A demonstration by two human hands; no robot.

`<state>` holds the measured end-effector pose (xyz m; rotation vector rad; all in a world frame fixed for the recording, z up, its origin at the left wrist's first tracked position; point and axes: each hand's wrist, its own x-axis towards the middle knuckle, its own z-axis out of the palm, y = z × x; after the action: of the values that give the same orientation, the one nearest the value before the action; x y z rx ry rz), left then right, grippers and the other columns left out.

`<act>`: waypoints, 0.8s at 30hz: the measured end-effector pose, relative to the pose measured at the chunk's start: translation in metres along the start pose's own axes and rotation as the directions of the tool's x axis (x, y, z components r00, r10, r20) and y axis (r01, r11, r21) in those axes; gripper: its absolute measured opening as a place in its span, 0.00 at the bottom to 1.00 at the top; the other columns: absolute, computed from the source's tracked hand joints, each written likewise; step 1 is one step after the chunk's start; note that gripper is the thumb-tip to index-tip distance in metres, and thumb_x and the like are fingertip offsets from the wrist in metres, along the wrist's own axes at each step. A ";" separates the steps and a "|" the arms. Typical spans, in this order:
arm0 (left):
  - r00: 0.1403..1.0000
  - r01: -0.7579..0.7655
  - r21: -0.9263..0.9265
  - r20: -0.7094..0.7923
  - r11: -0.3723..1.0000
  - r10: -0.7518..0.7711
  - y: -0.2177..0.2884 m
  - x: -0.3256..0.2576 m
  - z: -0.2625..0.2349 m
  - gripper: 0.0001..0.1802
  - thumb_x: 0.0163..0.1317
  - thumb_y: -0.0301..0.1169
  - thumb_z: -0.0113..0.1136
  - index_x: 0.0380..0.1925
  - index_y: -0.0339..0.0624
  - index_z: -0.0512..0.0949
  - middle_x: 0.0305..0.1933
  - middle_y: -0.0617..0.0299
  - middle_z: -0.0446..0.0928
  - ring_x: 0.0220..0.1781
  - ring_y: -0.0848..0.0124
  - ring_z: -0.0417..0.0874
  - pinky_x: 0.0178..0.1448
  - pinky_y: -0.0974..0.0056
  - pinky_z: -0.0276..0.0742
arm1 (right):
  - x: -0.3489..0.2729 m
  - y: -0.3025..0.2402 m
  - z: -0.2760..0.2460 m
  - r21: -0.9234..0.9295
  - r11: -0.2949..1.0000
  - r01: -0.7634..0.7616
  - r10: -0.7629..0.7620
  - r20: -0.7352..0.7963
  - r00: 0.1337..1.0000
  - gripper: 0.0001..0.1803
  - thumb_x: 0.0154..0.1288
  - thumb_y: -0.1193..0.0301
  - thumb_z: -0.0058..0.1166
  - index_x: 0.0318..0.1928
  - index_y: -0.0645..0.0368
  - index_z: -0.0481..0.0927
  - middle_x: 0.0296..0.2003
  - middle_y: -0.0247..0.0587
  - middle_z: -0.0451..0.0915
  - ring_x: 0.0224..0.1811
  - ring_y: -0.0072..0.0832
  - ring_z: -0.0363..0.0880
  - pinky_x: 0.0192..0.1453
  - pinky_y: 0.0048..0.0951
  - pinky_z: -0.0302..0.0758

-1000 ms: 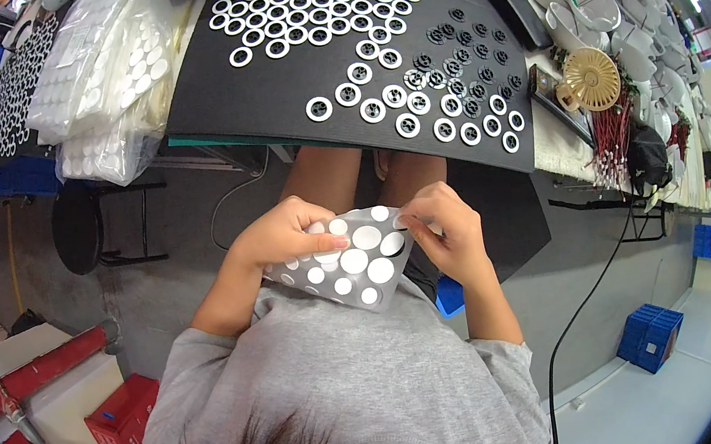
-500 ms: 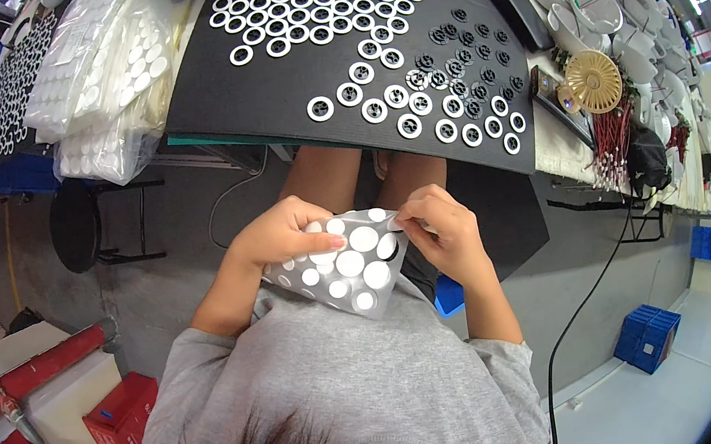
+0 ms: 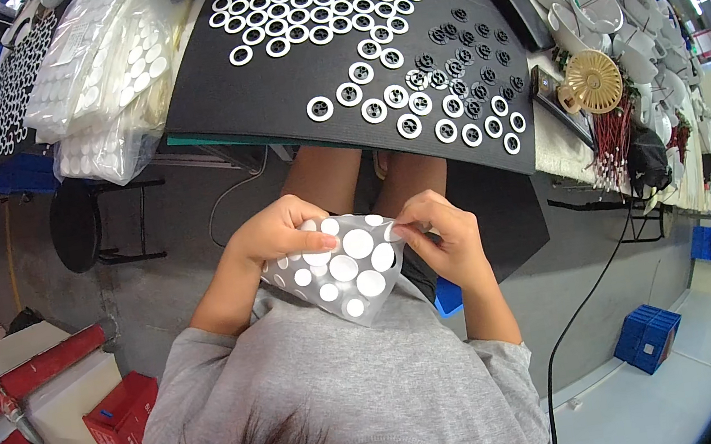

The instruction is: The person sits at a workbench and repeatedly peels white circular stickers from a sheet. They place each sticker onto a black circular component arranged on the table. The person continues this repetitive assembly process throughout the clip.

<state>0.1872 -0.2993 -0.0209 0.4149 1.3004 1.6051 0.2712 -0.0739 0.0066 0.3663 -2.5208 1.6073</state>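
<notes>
A translucent sheet (image 3: pixel 375 308) with rows of round white stickers (image 3: pixel 344 268) is held up in front of my grey shirt, slightly bent. My left hand (image 3: pixel 280 232) grips its upper left part, thumb on top and fingers beneath, hidden. At the upper right edge my right hand (image 3: pixel 446 232) pinches with thumb and forefinger, over a white sticker. Whether that sticker is lifted off the sheet I cannot tell. Beyond my hands, a black board (image 3: pixel 264 89) on the table carries many black round parts with white rings (image 3: pixel 320 109), and several dark ones without rings (image 3: pixel 465 53).
Plastic bags (image 3: pixel 96 86) of more sticker sheets lie at the left of the table. On the right are a gold fan-shaped part (image 3: pixel 593 82), red wires (image 3: pixel 612 140) and white housings (image 3: pixel 589 7). A black stool (image 3: pixel 76 227), red box (image 3: pixel 124 420) and blue crate (image 3: pixel 647 339) stand on the floor.
The sticker sheet has shifted and tilted slightly, its lower corner moving a little left and down. Both hands keep nearly the same place and grip.
</notes>
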 end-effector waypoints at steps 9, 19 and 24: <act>1.000 -0.019 0.038 0.025 0.999 0.018 0.002 -0.001 0.000 0.11 0.50 0.29 0.62 0.16 0.34 0.75 0.16 0.71 0.71 0.19 0.86 0.64 0.21 0.75 0.57 | -0.002 0.003 0.001 -0.015 1.000 -0.020 0.020 0.046 0.999 0.07 0.49 0.83 0.55 0.30 0.63 0.74 0.27 0.42 0.74 0.28 0.30 0.74 0.29 0.26 0.70; 1.000 -0.005 0.050 0.017 0.999 0.004 -0.003 0.003 -0.003 0.11 0.51 0.31 0.62 0.20 0.33 0.77 0.19 0.68 0.74 0.21 0.84 0.68 0.24 0.76 0.62 | -0.003 0.001 -0.003 -0.059 0.998 -0.029 0.034 0.081 0.996 0.09 0.49 0.82 0.54 0.31 0.62 0.70 0.32 0.44 0.70 0.40 0.38 0.71 0.41 0.31 0.69; 0.999 -0.040 0.146 -0.003 0.989 0.041 -0.006 0.005 -0.007 0.10 0.52 0.30 0.61 0.21 0.32 0.77 0.21 0.68 0.75 0.23 0.84 0.70 0.26 0.76 0.64 | -0.003 0.003 -0.025 0.011 1.000 0.026 -0.027 0.106 0.994 0.09 0.49 0.80 0.55 0.31 0.60 0.70 0.37 0.45 0.69 0.45 0.40 0.69 0.49 0.33 0.65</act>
<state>0.1824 -0.2997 -0.0300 0.5296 1.4270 1.5503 0.2726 -0.0492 0.0137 0.4969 -2.5733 1.6329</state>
